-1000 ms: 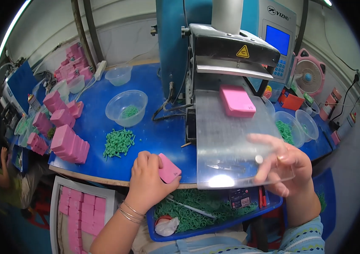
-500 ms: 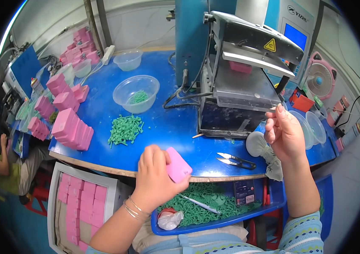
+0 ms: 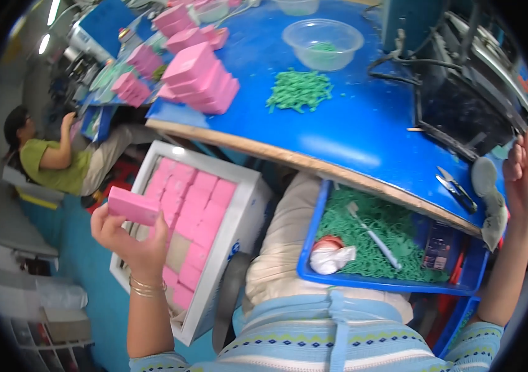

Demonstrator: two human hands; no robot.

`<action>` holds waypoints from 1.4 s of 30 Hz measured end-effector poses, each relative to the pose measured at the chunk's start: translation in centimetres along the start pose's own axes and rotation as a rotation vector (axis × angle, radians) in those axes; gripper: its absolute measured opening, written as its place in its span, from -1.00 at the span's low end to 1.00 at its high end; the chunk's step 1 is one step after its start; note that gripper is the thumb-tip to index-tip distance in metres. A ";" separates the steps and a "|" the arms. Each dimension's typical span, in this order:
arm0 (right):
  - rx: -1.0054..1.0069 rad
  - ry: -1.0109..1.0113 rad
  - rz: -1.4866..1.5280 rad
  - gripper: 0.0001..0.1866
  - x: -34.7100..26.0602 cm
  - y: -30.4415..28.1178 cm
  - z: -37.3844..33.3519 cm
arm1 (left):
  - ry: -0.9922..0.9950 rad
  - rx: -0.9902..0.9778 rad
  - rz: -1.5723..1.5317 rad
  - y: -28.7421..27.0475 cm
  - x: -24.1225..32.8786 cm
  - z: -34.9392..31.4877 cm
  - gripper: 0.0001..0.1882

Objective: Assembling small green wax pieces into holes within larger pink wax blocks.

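My left hand (image 3: pixel 129 240) is closed round a pink rectangular block (image 3: pixel 132 206), gripping it between thumb and fingers. It hovers above the left part of a white-rimmed box (image 3: pixel 246 176) packed with rows of similar pink blocks (image 3: pixel 197 201). At the far right, my right hand (image 3: pixel 520 177) is raised beside the dark press machine (image 3: pixel 462 93). Its fingers are bunched, with the tips at the edge of the machine's plate; what they grip there I cannot make out. Several more pink blocks (image 3: pixel 205 80) are stacked on the left of the blue table (image 3: pixel 338 133).
Green rubbery pieces (image 3: pixel 300 90) lie heaped before a clear bowl (image 3: pixel 346 52). Thread snips (image 3: pixel 456 189) rest near the table's front edge, beside a grey cloth (image 3: pixel 493 204). A blue tray (image 3: pixel 394 286) with green strands and a brush (image 3: pixel 375 237) is over my lap. A person (image 3: pixel 59 152) sits at far left.
My left hand has carried the pink block left, from the table's front edge to over the box. The view has swung left. My right hand stays by the machine.
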State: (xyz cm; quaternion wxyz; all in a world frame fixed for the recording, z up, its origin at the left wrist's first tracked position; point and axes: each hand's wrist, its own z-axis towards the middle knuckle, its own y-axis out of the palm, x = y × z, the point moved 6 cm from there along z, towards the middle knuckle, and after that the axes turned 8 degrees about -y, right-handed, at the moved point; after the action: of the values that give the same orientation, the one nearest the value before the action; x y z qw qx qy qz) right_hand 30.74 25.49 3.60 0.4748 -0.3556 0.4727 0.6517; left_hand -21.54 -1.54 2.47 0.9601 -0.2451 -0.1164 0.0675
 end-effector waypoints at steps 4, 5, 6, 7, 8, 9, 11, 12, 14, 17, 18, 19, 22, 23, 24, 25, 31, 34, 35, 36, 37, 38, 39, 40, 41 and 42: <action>0.020 -0.062 -0.021 -0.74 0.1 -1.5 0.3 | -0.234 -0.333 0.125 0.5 -7.1 -4.9 -0.45; 0.019 -0.045 -0.050 -0.74 0.3 -1.8 0.4 | -0.250 -0.507 0.204 1.3 -8.4 -6.8 -0.47; 0.017 -0.053 -0.054 -0.74 0.2 -2.0 0.3 | -0.300 -0.575 0.228 1.6 -9.6 -8.7 -0.51; 0.001 -0.091 -0.059 -0.74 0.0 -2.1 0.3 | -0.354 -0.650 0.237 2.0 -10.6 -10.7 -0.55; 0.016 -0.061 -0.059 -0.74 0.2 -2.3 0.3 | -0.355 -0.651 0.237 2.2 -11.2 -12.2 -0.55; 0.012 -0.060 -0.067 -0.74 0.1 -2.4 0.3 | -0.558 -0.740 0.121 2.9 -12.4 -14.3 -0.60; 0.005 -0.060 -0.084 -0.74 0.0 -2.4 0.4 | -0.767 -0.826 -0.007 3.5 -14.0 -17.0 -0.65; -0.026 -0.031 -0.055 -0.74 0.0 -2.0 0.5 | -0.653 -0.835 -0.042 3.7 -13.8 -17.1 -0.68; -0.049 -0.002 -0.039 -0.74 -0.1 -1.1 0.4 | -0.538 -0.850 -0.089 3.4 -13.8 -17.2 -0.71; 0.094 -0.015 0.076 -0.75 -0.4 0.1 0.5 | -0.819 -0.957 -0.122 3.1 -15.6 -18.2 -0.71; 0.130 -0.025 0.064 -0.75 -0.5 0.6 0.2 | -0.817 -0.967 -0.154 3.2 -15.6 -18.2 -0.69; 0.031 0.018 0.086 -0.75 -0.4 1.8 0.1 | -0.820 -0.958 -0.101 3.3 -16.0 -18.2 -0.67; -0.047 0.007 0.089 -0.70 -0.6 3.5 -0.6 | -0.593 -0.912 0.024 4.2 -15.5 -17.8 -0.63; -0.059 -0.007 0.052 -0.71 -0.6 3.8 -0.7 | -0.610 -0.903 0.021 4.5 -15.5 -18.0 -0.63; -0.086 -0.020 0.054 -0.70 -0.6 4.1 -0.7 | -0.657 -0.899 0.025 4.6 -15.7 -18.1 -0.63; -0.023 -0.005 0.027 -0.69 -0.6 3.8 -0.7 | -0.617 -0.907 -0.004 4.8 -15.5 -18.2 -0.63; -0.078 -0.003 0.075 -0.67 -0.5 4.1 -0.5 | -0.669 -0.970 0.218 4.9 -17.9 -19.2 -0.61; -0.085 -0.011 0.064 -0.67 -0.4 3.9 -0.5 | -0.790 -0.964 0.108 4.8 -19.8 -20.2 -0.58; -0.103 -0.012 0.072 -0.68 -0.4 3.9 -0.5 | -0.881 -0.854 -0.106 4.3 -20.4 -20.1 -0.53; -0.122 -0.013 0.081 -0.68 -0.4 3.9 -0.6 | -1.005 -0.771 -0.313 3.8 -21.0 -20.1 -0.48; -0.120 -0.013 0.083 -0.67 -0.3 3.9 -0.5 | -0.958 -0.742 -0.322 3.1 -21.3 -19.7 -0.48; -0.115 -0.015 0.081 -0.67 -0.3 3.9 -0.5 | -0.892 -0.885 -0.149 2.6 -21.5 -19.5 -0.57; -0.086 0.009 0.123 -0.67 -0.1 3.8 -0.5 | -0.818 -1.018 0.027 2.0 -21.6 -19.2 -0.65; -0.059 0.032 0.166 -0.67 0.1 3.8 -0.4 | -0.816 -1.019 0.026 1.1 -21.3 -18.7 -0.65; -0.071 0.032 0.175 -0.66 0.0 4.0 -0.5 | -0.355 -1.198 0.197 1.1 -19.1 -18.2 -0.63; -0.070 0.030 0.174 -0.66 0.0 4.1 -0.5 | 0.124 -1.327 0.363 1.0 -16.8 -18.4 -0.61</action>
State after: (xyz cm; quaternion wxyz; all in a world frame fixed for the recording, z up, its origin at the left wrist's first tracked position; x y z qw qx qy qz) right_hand 26.86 24.63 4.63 0.3963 -0.3394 0.4859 0.7012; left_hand -33.12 -12.17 -16.92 0.5854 -0.7999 -0.0351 0.1274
